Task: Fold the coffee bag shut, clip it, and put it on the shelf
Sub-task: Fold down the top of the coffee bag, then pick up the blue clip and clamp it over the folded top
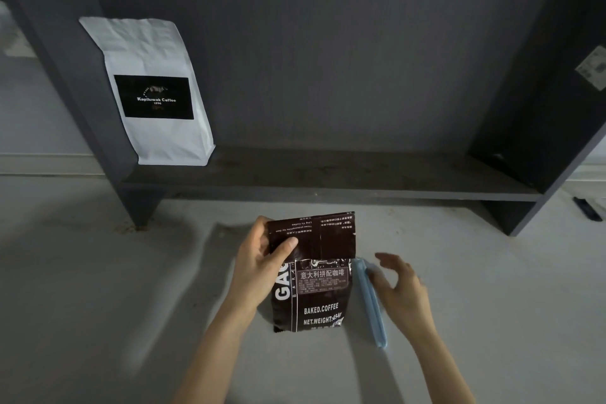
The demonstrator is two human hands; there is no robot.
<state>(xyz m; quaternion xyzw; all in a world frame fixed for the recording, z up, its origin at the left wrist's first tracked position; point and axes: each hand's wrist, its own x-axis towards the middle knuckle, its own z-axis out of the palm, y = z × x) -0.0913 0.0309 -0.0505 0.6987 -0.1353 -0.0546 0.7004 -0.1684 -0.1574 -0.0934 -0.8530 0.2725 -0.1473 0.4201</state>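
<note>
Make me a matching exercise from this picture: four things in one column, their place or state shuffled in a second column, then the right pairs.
Things
1. dark coffee bag
2. white coffee bag
3. blue clip
4. right hand

Place or state
A. stands at the left end of the shelf
B. lies on the floor just right of the dark bag
C. open, fingers spread, above the clip
D. top folded over, pinched by the left hand

Pairs: 1-D, 2-A, 3-B, 4-C
</note>
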